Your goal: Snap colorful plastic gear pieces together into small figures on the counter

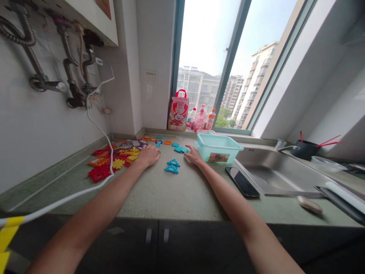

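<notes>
**Two Hands Working Among Blue Gears at a Kitchen Window**

A person is leaning bare forearms over a speckled grey-green countertop (188, 199), both hands reaching in among toothed plastic pieces. With the small clump of bright-blue, toothed plastic pieces (172, 167) in mid-counter serving as the clock's centre and the window marking 12, the left hand (149, 155) is lying palm down at 10 o'clock. Its fingers are pointing away and its fingertips are partly hidden, so whether it is pinching anything cannot be told.

The right hand (194, 154) is hovering or resting at 2 o'clock, thumb and fingers parting at the near end of a turquoise, gear-edged plastic cluster (180, 150), which is sitting at 1 o'clock; whether skin is touching plastic is too small to tell. Between 9 and 10 o'clock, just beyond the left hand, a heap of red, yellow, orange and purple gear-shaped plastic pieces (118, 163) is spreading toward the wall, a white cable (111, 158) running across it.

Between 2 and 3 o'clock, a mint-green, translucent plastic tub (219, 153) is standing just beside the right hand. A black, flat smartphone (242, 182) is lying past 3 o'clock, near a stainless-steel sink (281, 173). At 12, a pink-and-red printed bag with a handle (178, 114) is standing against the window.
</notes>
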A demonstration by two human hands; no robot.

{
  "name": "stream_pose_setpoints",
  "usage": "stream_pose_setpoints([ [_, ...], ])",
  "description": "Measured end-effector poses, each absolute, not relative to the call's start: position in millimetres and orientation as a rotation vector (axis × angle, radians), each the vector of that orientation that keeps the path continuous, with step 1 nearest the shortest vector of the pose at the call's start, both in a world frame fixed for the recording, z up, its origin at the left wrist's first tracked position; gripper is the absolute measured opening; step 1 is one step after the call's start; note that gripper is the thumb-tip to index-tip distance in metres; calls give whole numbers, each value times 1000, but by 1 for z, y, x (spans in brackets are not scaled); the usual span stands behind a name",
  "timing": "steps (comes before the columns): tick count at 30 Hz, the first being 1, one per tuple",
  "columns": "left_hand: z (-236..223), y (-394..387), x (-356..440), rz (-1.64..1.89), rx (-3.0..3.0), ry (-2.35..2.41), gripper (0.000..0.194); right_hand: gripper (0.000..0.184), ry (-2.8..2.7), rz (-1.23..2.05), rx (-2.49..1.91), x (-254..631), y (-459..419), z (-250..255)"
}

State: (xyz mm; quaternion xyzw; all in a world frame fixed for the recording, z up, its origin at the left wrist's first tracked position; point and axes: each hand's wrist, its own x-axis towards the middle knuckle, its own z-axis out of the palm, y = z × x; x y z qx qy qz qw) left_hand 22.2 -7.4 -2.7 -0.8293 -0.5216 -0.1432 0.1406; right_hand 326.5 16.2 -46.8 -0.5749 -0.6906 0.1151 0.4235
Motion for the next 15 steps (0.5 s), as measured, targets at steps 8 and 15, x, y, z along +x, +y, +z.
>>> stream_pose_setpoints([
  [8,-8,-6,30,-544,-2468,-1390,33,46,-1689,224,-1428,316,52,-43],
  [15,-9,-7,38,-526,-2497,-1345,30,29,-1808,109,-1410,303,54,-45],
])
